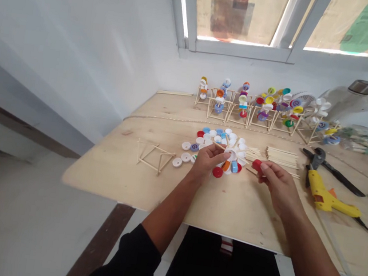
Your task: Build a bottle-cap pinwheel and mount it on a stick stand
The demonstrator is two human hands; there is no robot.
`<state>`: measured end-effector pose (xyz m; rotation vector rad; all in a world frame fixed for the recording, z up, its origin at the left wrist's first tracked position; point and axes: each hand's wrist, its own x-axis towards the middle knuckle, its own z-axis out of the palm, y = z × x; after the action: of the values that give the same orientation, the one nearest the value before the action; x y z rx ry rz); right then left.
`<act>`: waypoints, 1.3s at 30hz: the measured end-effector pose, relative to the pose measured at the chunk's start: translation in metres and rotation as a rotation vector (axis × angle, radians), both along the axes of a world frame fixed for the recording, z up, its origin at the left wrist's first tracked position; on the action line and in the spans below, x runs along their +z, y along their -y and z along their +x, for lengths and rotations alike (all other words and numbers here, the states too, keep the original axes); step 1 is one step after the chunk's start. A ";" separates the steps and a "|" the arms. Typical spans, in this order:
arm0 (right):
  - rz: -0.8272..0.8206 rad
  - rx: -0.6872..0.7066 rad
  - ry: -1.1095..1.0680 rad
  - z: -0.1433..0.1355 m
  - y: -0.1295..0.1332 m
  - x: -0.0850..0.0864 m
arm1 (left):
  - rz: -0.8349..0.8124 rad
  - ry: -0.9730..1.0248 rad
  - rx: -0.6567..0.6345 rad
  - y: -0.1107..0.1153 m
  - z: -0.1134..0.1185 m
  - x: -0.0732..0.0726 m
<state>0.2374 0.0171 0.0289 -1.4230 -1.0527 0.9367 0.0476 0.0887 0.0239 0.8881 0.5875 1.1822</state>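
Note:
Pinched between the thumb and fingers of my left hand (pixel 207 161) is a stick wheel, with a white bottle cap (pixel 231 154) at its centre and thin wooden sticks radiating out. A blue cap (pixel 234 166) and an orange cap (pixel 225 166) sit at its lower side; whether they are attached is unclear. My right hand (pixel 276 180) grips a red bottle cap (pixel 256 165) by thumb and fingertips, just right of the wheel. Behind my left hand lies a cluster of loose caps (pixel 207 137), mostly white. An open stick frame (pixel 150 154) stands to the left.
Cap wheels on stick frames (pixel 240 113) line the back of the table. Loose sticks (pixel 280 156) lie right of centre. A yellow glue gun (pixel 323 193) and a black-handled tool (pixel 343 177) rest further right, near a bottle (pixel 361 88). A cord (pixel 166 118) crosses the tabletop.

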 end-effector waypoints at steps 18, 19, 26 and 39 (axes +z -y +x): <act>0.369 0.041 0.365 -0.017 -0.010 -0.003 | -0.004 -0.071 -0.050 0.002 0.000 0.002; 0.384 0.045 0.395 -0.018 -0.010 -0.002 | -0.004 -0.073 -0.051 0.002 0.000 0.002; 0.490 0.064 0.595 -0.019 -0.008 -0.001 | 0.000 -0.082 -0.054 0.002 0.000 0.003; 0.600 0.044 0.841 -0.021 -0.004 -0.004 | -0.006 -0.091 -0.037 0.002 0.000 0.003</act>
<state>0.2163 0.0214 0.0253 -1.2704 -1.7950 -0.0342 0.0477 0.0864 0.0264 0.9480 0.6456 1.1104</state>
